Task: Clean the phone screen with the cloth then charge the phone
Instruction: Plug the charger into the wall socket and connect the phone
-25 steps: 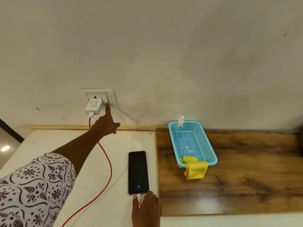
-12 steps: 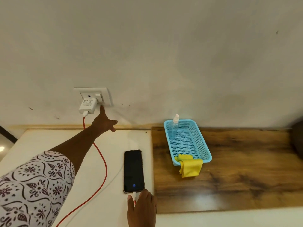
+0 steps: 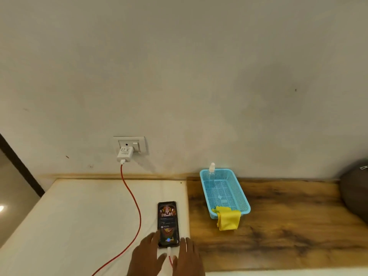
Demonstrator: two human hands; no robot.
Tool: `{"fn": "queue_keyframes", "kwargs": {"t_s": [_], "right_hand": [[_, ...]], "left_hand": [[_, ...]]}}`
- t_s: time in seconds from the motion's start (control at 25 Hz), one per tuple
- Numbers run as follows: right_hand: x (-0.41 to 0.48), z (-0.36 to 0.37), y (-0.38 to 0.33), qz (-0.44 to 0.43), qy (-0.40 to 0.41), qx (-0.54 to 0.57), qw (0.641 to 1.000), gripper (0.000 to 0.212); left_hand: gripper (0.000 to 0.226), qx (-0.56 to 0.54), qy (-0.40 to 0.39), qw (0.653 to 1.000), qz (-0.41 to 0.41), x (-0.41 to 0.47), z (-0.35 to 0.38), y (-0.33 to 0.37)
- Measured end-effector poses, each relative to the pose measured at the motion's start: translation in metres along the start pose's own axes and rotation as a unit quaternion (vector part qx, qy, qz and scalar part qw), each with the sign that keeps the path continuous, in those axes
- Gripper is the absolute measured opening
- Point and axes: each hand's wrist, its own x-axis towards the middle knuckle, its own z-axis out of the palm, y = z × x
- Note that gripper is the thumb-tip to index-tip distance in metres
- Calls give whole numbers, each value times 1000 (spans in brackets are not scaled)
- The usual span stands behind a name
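Note:
The phone [image 3: 167, 222] lies face up on the white surface [image 3: 79, 216] with its screen lit. A red cable [image 3: 131, 196] runs from its bottom end up to the white charger [image 3: 124, 154] plugged into the wall socket [image 3: 131, 143]. My left hand [image 3: 146, 255] rests by the phone's lower left corner with straight fingers touching its edge. Flat at the phone's lower right corner lies my right hand [image 3: 187, 257], fingers straight. The yellow cloth [image 3: 227, 218] hangs over the near rim of the blue basket [image 3: 245, 198].
A clear spray bottle [image 3: 211, 172] stands in the basket's far end. The basket sits on a wooden board [image 3: 288, 226] right of the white surface. A dark rounded object [image 3: 356, 192] is at the right edge. The wall stands close behind.
My left hand has left the wall switch and come down to the phone's lower left corner. The phone screen has lit up. The view has tilted upward.

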Motion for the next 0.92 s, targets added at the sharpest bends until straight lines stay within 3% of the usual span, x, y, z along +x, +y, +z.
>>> {"fn": "queue_keyframes", "kwargs": {"t_s": [0.04, 0.16, 0.48, 0.92], "right_hand": [[0, -5, 2, -14, 34, -12, 999, 84], [-4, -6, 8, -3, -89, -26, 996, 71], [-5, 7, 31, 33, -167, -28, 985, 72], [-9, 11, 40, -3, -182, -39, 983, 92]], "left_hand": [[78, 35, -32, 999, -19, -2, 7, -2], [80, 76, -79, 993, -47, -4, 15, -5], [77, 56, -129, 987, -74, -9, 34, -19], [82, 157, -136, 977, -50, -3, 17, -15]]}}
